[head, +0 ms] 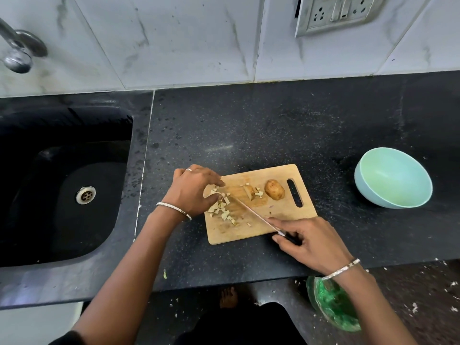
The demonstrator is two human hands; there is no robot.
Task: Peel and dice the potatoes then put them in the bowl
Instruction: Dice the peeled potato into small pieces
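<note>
Far left: tap (pixel 17 51) on the tiled wall, black sink (pixel 119 170) below it w/ steel drain (pixel 86 194). Onto the black speckled counter (pixel 273 125). Left hand (pixel 193 189), ring on 1 finger and bangle at the wrist, sits at the left end of the wooden cutting board (pixel 286 212). Fingers are curled down over the diced potato (pixel 222 210), thumb tucked under. Can't tell if it's pinching a bit or just cupping the pile.

The dice lie in a loose heap on the board's left half, a few strays toward the near edge. Knife (pixel 249 209) runs diagonally across the board, tip in by the heap, blade flat-ish and low. Just past the tip is a cut potato chunk (pixel 249 192) w/ a couple more cubes beside it. Next, 1 whole potato (pixel 274 189), skin on, near the board's handle slot.

Right hand (pixel 311 241), bangle on that wrist too, is wrapped round the knife's black handle at the board's near-right corner, thumb and fingers closed on it. Further right, well apart from the board, the pale green bowl (pixel 398 180) stands upright on the counter. Below the counter edge sits a green bag (pixel 333 302) on the floor, white scraps scattered round it.
</note>
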